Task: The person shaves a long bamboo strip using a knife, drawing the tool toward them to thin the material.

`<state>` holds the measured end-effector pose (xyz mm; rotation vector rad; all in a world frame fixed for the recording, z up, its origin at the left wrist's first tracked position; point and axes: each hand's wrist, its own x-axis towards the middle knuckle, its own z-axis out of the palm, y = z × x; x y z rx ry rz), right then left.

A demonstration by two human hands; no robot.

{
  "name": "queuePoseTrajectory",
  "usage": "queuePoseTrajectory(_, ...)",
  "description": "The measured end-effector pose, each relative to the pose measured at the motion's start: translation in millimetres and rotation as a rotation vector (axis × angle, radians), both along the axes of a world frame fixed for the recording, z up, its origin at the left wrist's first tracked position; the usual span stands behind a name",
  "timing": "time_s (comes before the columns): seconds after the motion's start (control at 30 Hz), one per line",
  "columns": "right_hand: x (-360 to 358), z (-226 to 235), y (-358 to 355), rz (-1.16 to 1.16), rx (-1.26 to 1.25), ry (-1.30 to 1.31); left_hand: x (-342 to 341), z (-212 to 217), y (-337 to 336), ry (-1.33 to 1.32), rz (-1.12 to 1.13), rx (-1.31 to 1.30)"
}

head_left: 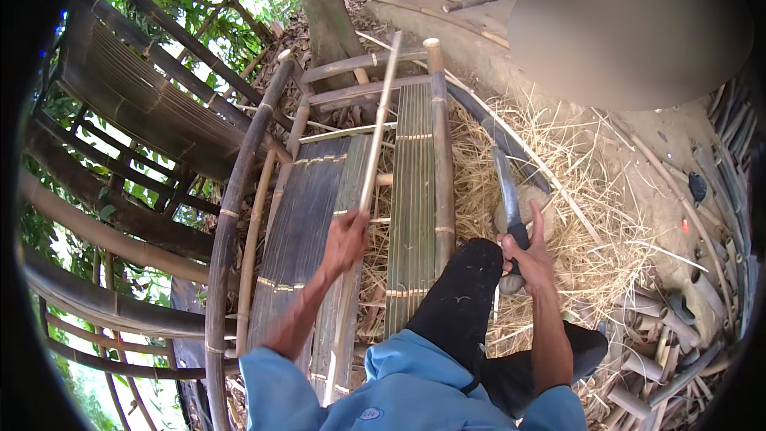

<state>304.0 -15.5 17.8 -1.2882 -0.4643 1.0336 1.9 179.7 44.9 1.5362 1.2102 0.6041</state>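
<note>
My left hand (345,241) is closed around a long, pale bamboo strip (383,112), which slants from my lap up toward the far end of a bamboo bench. In my right hand (533,259) is a machete (506,183) with a dark handle; its blade points away from me, above the straw, and my index finger and thumb look partly stretched. The bench (415,191) lies before me with slatted panels, one dark (299,207) and one greenish, and a gap between them showing crosspieces.
Straw-like bamboo shavings (590,215) cover the ground at right, around a stone (523,206). Cut bamboo pieces (654,351) lie at lower right. Curved bamboo railings (120,247) stand at left. Beyond the bench rises a tree trunk (323,16).
</note>
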Motion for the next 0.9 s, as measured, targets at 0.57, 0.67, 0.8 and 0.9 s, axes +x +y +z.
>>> queuePoseTrajectory(0.57,72,-5,-6,-0.311,0.032,0.133,172,22,-131,-0.195,-0.889,0.881)
queuePoseTrajectory(0.67,85,-11,-11,-0.313,0.012,0.028,117,-1,-171,-0.037,-1.173,0.244)
queuePoseTrajectory(0.8,109,-3,-14,-0.405,0.017,0.08,77,-37,-186,-0.389,-0.634,-0.957)
queuePoseTrajectory(0.9,109,11,-13,-0.387,0.011,0.102,86,-42,-166,-0.87,-0.268,-0.637)
